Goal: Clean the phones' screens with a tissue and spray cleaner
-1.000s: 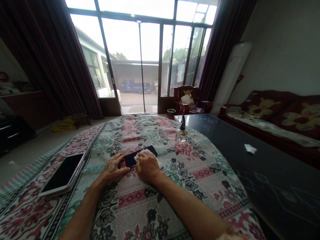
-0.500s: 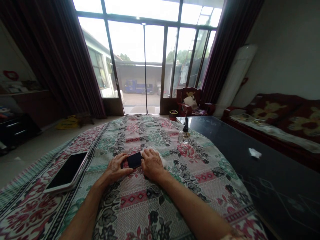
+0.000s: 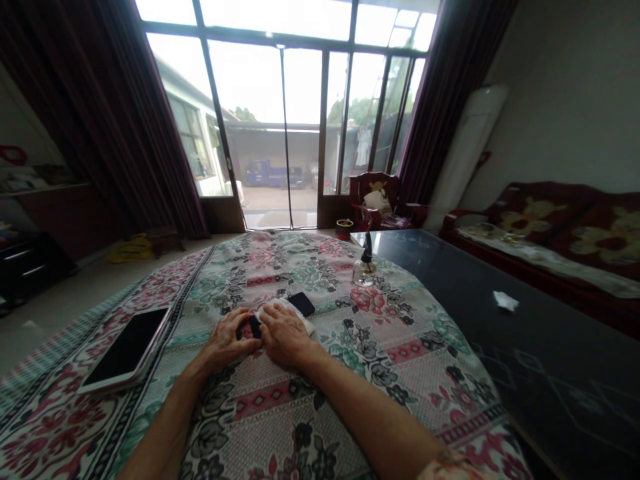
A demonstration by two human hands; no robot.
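Note:
A dark smartphone [image 3: 302, 304] lies flat on the flowered tablecloth, its middle covered by a hand and a white cloth. My left hand [image 3: 231, 340] grips the phone's near left end between thumb and fingers. Across the screen, my right hand [image 3: 286, 335] presses the white cloth [image 3: 309, 327], with its fingers bent over it; whether this is fabric or tissue I cannot tell. The phone's far right end sticks out beyond the cloth, and a small dark strip shows between the hands.
A white-framed tablet [image 3: 127, 350] lies to the left on the tablecloth [image 3: 310, 393]. A clear spray bottle [image 3: 365, 268] with a black nozzle stands at the far right. Beside it is a dark table [image 3: 465, 320] bearing a crumpled white tissue [image 3: 505, 301]. A sofa stands further right.
My right hand has slid left along the phone with the white cloth, uncovering its right end and covering its middle. My left hand stays at the left end. The view has shifted slightly.

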